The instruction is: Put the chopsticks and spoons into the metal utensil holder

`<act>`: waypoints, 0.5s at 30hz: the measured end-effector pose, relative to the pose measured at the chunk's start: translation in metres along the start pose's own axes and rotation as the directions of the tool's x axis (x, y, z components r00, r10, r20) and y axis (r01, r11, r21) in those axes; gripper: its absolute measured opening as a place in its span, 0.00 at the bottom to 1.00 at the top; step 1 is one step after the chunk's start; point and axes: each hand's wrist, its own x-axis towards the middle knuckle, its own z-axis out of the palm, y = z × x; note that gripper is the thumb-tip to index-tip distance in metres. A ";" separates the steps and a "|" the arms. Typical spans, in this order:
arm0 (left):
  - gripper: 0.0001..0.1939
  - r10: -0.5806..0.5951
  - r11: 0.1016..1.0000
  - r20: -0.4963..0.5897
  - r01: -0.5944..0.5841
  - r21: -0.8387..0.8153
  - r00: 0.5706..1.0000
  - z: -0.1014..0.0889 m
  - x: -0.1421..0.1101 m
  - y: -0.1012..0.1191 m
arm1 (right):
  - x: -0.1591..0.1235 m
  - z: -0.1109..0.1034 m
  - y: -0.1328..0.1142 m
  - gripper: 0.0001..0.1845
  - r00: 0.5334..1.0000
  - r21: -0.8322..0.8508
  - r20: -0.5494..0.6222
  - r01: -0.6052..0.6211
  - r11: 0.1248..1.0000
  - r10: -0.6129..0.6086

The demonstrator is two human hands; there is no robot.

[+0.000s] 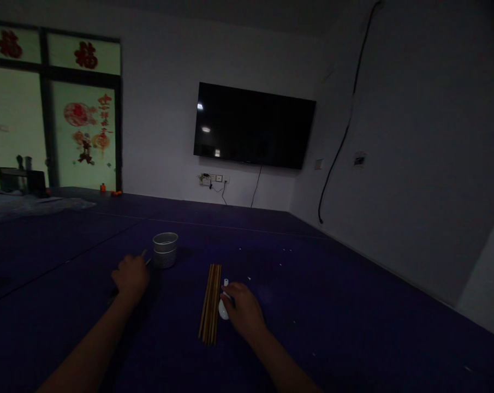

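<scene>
So the right hand [244, 310] has its thumb and fingertips closed on a white spoon [223, 311], which lies on the dark blue surface [181, 349] just right of a bunch of wooden chopsticks [210, 305], all laid roughly lengthwise. The left hand [131, 275] is down by a silvery metal cup [165, 251], fingers curled, with thin bits of something poking out beside them. Too dark to tell if it's actually gripping that. The cup's upright, just right of that hand, and there's a black TV [255, 125] on the wall.
</scene>
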 end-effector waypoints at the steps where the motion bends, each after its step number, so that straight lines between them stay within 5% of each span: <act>1: 0.17 0.014 0.999 -0.053 -0.016 -0.039 0.999 -0.001 0.002 0.000 | 0.000 0.000 -0.001 0.15 1.000 0.004 0.000 -0.001 1.000 0.001; 4: 0.21 0.069 0.967 -0.259 -0.128 -0.220 0.963 -0.001 0.006 0.006 | 0.000 -0.002 -0.003 0.16 1.000 0.012 -0.008 -0.003 1.000 0.003; 9: 0.19 0.185 0.740 -0.582 -0.502 -0.448 0.792 0.005 -0.012 0.037 | -0.001 -0.003 -0.005 0.16 1.000 0.027 0.007 -0.006 1.000 0.006; 11: 0.20 0.318 0.607 -0.656 -0.678 -0.414 0.685 0.009 -0.029 0.052 | -0.002 -0.004 -0.006 0.16 1.000 0.032 0.007 0.003 0.999 -0.003; 15: 0.28 0.558 0.308 -0.724 -0.911 -0.273 0.406 0.017 -0.064 0.078 | -0.002 -0.006 -0.011 0.15 1.000 0.008 0.016 0.023 1.000 -0.023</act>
